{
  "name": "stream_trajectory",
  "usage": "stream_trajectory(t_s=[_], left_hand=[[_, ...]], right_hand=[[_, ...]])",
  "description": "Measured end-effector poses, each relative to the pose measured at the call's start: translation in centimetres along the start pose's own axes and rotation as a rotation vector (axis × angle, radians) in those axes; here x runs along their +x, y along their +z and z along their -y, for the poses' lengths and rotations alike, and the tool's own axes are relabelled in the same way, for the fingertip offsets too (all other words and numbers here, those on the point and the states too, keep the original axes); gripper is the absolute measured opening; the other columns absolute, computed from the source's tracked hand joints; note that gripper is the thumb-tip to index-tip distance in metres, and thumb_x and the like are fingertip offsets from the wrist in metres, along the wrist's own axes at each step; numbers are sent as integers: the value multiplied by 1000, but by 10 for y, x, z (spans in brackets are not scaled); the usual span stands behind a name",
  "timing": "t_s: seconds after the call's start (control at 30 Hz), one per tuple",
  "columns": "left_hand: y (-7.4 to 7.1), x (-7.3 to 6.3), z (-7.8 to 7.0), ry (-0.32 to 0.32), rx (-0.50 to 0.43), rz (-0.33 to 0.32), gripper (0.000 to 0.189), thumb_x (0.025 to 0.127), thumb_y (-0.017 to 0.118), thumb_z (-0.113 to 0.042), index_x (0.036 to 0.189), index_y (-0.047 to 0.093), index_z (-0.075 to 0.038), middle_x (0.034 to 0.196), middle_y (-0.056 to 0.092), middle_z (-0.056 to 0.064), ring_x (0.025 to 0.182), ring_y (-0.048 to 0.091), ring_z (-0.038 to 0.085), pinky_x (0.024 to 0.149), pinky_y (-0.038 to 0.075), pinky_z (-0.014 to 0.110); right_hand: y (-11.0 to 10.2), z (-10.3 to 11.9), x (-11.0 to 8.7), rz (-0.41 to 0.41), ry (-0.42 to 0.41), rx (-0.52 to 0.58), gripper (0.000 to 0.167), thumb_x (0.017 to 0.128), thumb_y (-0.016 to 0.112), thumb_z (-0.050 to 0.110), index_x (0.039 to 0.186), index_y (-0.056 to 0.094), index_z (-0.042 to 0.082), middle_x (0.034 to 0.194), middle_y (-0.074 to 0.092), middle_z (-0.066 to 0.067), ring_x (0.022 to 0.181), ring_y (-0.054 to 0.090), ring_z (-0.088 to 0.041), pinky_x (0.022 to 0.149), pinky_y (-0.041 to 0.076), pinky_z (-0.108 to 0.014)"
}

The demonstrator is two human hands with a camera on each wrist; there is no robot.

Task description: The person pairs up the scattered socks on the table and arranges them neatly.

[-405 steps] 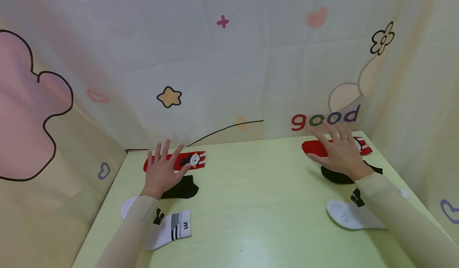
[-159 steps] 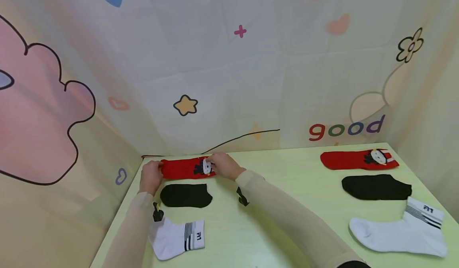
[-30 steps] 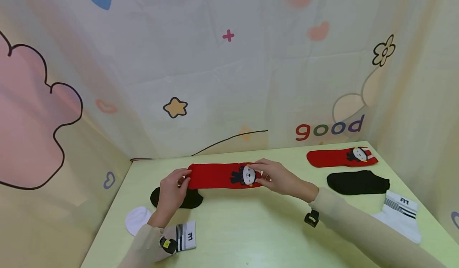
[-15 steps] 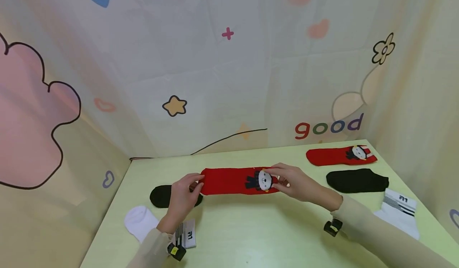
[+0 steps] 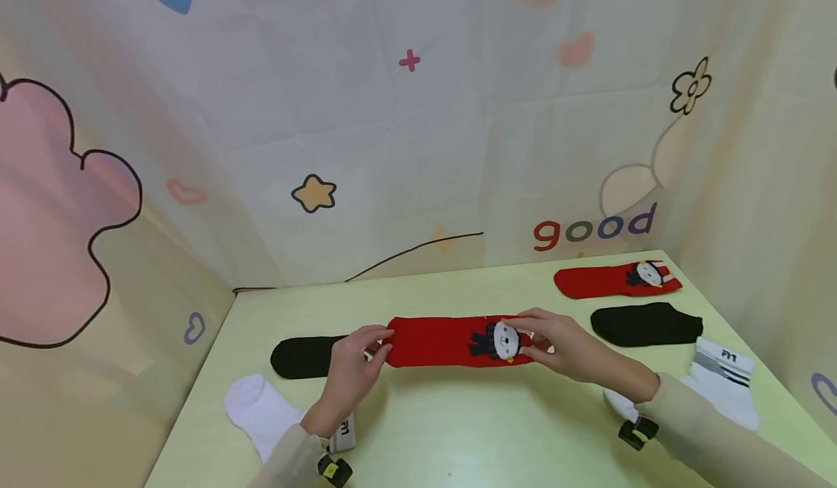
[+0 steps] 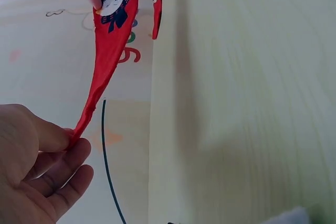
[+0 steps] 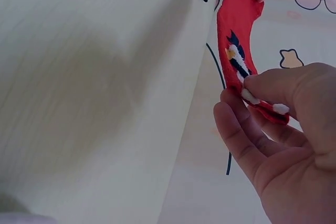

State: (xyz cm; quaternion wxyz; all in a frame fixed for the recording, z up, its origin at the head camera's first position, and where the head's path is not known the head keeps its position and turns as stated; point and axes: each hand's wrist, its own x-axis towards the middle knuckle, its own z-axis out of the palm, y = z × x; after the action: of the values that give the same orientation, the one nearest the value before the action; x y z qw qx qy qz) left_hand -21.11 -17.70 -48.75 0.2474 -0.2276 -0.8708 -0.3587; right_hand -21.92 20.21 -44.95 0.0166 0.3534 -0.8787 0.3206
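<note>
Hanging mid-air: red sock (image 5: 431, 341), held out lengthwise over the table (image 5: 458, 423)
Left hand (image 5: 353, 363): got the plain end pinched
Right hand (image 5: 567, 346): pinches the end with the face print (image 5: 506, 340)
Left side: black sock (image 5: 299, 357), white sock (image 5: 258, 407), both partly blocked
Right side: second red sock (image 5: 593, 282), second black sock (image 5: 644, 324), second white sock (image 5: 724, 383)

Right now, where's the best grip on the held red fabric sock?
Likely both ends, pinched: plain toe from the left, cartoon-face cuff from the right. The red fabric sock spans left to right, long, thin, its middle unsupported.
</note>
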Motion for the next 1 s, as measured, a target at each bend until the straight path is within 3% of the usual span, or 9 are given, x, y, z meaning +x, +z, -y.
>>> stream_trajectory(t_s=[0.3, 1.0], left_hand=[[12, -8, -8, 44, -30, 21, 27, 82, 83, 4, 108, 78, -2, 105, 75, 8, 73, 70, 10, 67, 58, 24], [22, -26, -27, -1, -67, 87, 29, 79, 85, 5, 105, 80, -4, 105, 76, 6, 73, 69, 9, 64, 58, 27]], right_hand=[[-2, -2, -18, 13, 25, -20, 50, 87, 78, -2, 135, 64, 1, 126, 63, -18, 83, 68, -6, 73, 57, -20], [-2, 1, -54, 43, 81, 36, 49, 88, 77, -1, 136, 64, 2, 129, 62, -17, 84, 64, -1, 75, 58, -22]])
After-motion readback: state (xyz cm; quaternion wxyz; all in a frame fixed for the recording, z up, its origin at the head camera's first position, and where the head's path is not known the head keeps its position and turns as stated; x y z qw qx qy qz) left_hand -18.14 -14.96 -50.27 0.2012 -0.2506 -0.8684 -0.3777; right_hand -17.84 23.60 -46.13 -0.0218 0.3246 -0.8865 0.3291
